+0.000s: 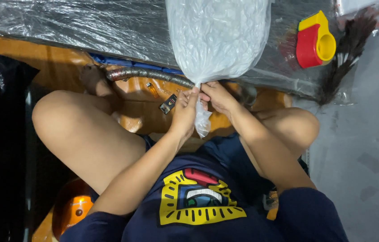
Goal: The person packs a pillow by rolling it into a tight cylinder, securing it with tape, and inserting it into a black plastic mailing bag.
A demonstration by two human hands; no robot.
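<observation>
Dim, sharp view; glare on plastic sheeting (77,24)

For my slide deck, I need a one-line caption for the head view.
Seated person's left hand and right hand pinch the twisted neck of a filled clear plastic bag.

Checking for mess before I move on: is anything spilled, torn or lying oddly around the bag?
Nothing stands out. The clear bag of white pieces looks whole, its neck twisted shut between the left hand and right hand. No pieces lie loose. The tape dispenser sits on the plastic-covered surface.
</observation>
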